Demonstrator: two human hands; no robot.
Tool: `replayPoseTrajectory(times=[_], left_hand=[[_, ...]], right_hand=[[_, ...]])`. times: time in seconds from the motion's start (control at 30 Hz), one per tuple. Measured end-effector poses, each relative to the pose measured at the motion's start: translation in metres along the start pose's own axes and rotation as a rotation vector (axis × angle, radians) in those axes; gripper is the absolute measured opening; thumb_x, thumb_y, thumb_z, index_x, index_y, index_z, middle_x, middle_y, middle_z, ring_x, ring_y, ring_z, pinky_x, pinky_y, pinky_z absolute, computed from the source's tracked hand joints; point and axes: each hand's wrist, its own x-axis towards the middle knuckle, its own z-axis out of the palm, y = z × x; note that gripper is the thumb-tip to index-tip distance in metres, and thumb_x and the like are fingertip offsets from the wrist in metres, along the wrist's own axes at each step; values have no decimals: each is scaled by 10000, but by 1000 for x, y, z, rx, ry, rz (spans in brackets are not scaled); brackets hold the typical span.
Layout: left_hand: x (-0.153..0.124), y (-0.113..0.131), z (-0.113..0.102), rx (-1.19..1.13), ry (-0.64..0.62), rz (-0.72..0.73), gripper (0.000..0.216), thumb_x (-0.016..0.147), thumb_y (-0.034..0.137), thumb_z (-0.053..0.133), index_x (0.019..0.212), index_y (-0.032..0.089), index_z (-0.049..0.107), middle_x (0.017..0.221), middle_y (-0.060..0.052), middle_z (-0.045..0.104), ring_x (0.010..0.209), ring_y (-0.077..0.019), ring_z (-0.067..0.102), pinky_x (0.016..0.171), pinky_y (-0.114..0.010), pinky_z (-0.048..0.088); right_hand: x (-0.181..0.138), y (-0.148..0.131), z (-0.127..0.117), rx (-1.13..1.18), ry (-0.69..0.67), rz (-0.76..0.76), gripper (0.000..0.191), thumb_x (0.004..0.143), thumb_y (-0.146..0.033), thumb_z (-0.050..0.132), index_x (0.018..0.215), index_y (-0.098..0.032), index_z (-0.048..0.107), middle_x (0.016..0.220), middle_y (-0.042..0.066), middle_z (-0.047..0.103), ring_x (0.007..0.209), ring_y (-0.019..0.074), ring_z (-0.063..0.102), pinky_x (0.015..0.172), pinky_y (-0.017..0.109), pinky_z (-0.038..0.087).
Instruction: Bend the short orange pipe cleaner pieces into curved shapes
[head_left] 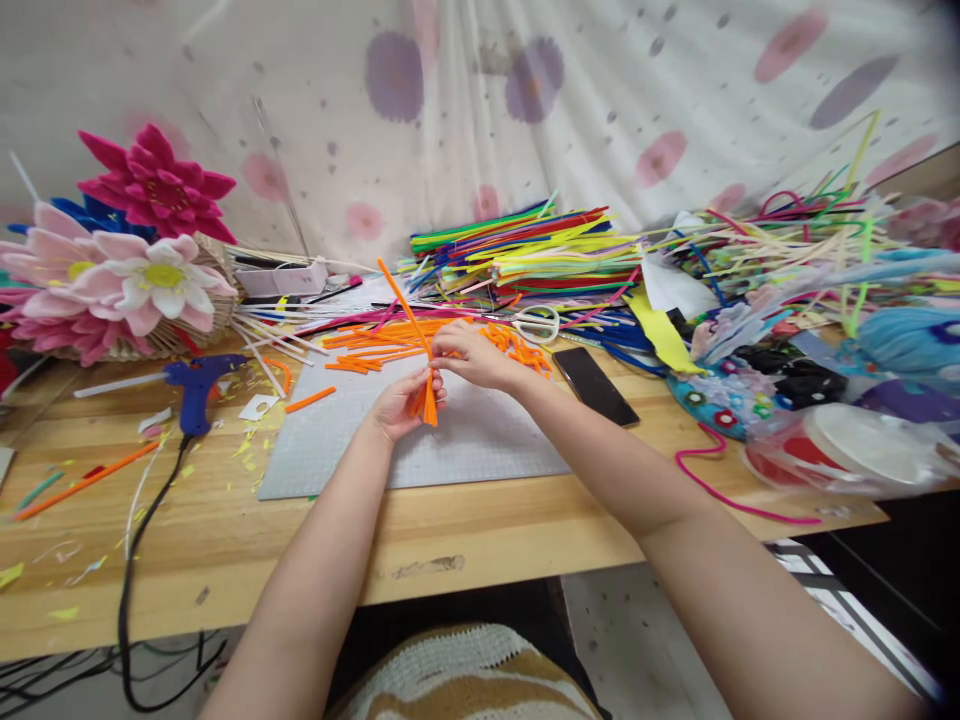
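Note:
My left hand (397, 405) is closed round a small bundle of orange pipe cleaner pieces (429, 405) above a grey cutting mat (450, 440). My right hand (469, 355) pinches a long orange pipe cleaner (401, 300) that slants up to the left from the bundle. Behind the hands lies a loose pile of cut orange pipe cleaners (390, 340) on the mat.
A blue glue gun (196, 385) with a black cord lies at the left. Felt flowers (135, 270) stand at the far left. Scissors (536, 322), a black phone (596, 385), a heap of coloured pipe cleaners (525, 250) and a pink pipe cleaner (720, 485) lie on the wooden table (225, 560).

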Motion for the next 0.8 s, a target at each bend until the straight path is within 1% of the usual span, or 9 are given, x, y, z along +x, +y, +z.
replayPoseTrajectory(times=[0.1, 0.2, 0.33, 0.43, 0.5, 0.57, 0.63, 0.73, 0.8], left_hand=[[5, -1, 1, 172, 90, 123, 103, 672, 205, 630, 726, 138, 574, 598, -4, 588, 575, -108, 576, 613, -255, 483], [7, -3, 4, 530, 227, 287, 152, 663, 285, 628, 666, 155, 549, 619, -26, 621, 586, -137, 582, 636, -285, 451], [5, -11, 11, 1343, 625, 542, 156, 739, 315, 533, 653, 185, 546, 709, -64, 643, 718, -197, 598, 652, -296, 385], [4, -17, 13, 1668, 811, 566, 176, 792, 305, 457, 723, 192, 574, 778, -90, 653, 772, -221, 601, 646, -304, 356], [5, -19, 10, 1681, 838, 547, 202, 809, 318, 431, 757, 196, 584, 794, -92, 658, 762, -223, 604, 636, -306, 355], [7, -20, 5, 1571, 827, 537, 196, 801, 333, 445, 772, 203, 589, 791, -82, 662, 762, -220, 608, 641, -304, 367], [11, -20, -2, 1334, 742, 544, 165, 775, 333, 486, 782, 204, 588, 780, -64, 663, 756, -203, 615, 653, -293, 391], [18, -19, -8, 850, 566, 547, 170, 734, 334, 530, 792, 181, 577, 755, -49, 656, 671, -169, 624, 615, -273, 431], [19, -18, -8, 605, 549, 537, 197, 699, 340, 565, 788, 165, 575, 728, -46, 645, 618, -156, 619, 565, -263, 442]], right_hand=[[4, -5, -8, -149, -83, 52, 98, 778, -218, 548, 736, -140, 591, 831, 46, 587, 827, 157, 443, 765, 285, 319], [8, -7, -8, -273, -127, 129, 98, 760, -208, 547, 738, -138, 613, 841, 57, 605, 845, 168, 462, 733, 278, 315], [15, -7, 6, -366, -171, 303, 137, 742, -219, 543, 776, -141, 650, 881, 89, 636, 891, 200, 502, 718, 286, 335], [20, -8, 17, -372, -169, 449, 161, 733, -240, 538, 776, -152, 665, 893, 100, 648, 901, 220, 529, 691, 288, 357], [23, -8, 21, -376, -150, 475, 173, 735, -250, 527, 784, -160, 667, 903, 99, 651, 913, 225, 537, 684, 286, 367], [24, -8, 22, -366, -158, 486, 177, 735, -259, 527, 798, -168, 665, 905, 92, 654, 898, 215, 549, 679, 278, 372], [25, -8, 19, -330, -181, 511, 176, 735, -288, 544, 806, -177, 661, 894, 77, 658, 854, 193, 560, 664, 260, 372], [24, -7, 12, -240, -170, 516, 240, 782, -364, 503, 805, -180, 655, 864, 56, 662, 776, 154, 562, 631, 234, 356], [23, -6, 8, -165, -136, 503, 319, 833, -395, 423, 810, -175, 652, 847, 47, 663, 737, 132, 557, 613, 222, 343]])
